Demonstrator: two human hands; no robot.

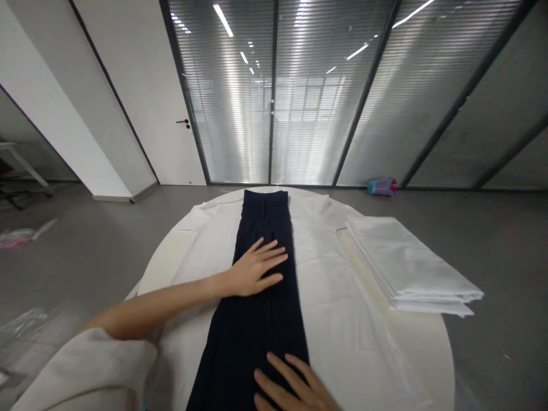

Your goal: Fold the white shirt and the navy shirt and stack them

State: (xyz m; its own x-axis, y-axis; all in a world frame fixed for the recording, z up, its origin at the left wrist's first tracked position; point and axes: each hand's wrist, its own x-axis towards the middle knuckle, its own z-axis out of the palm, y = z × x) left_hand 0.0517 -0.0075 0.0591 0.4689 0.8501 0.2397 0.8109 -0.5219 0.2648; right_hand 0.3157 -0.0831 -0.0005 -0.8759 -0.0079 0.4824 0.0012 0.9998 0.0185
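A dark navy garment [268, 319], long and narrow with a waistband at its far end, lies lengthwise over a spread white shirt [329, 319] on a round table. My left hand [257, 268] rests flat on the middle of the navy fabric, fingers spread and pointing right. Lower down, at the bottom edge of the view, my right hand [297, 388] lies on the same fabric near its right edge with its fingers apart. Neither hand holds anything.
Folded white cloth [411, 262] hangs partly over the right edge of the round table [432, 342]. On the floor are a blue and pink item [382, 186] by the glass wall and clear plastic [25, 322] at left. A door [171, 85] stands beyond.
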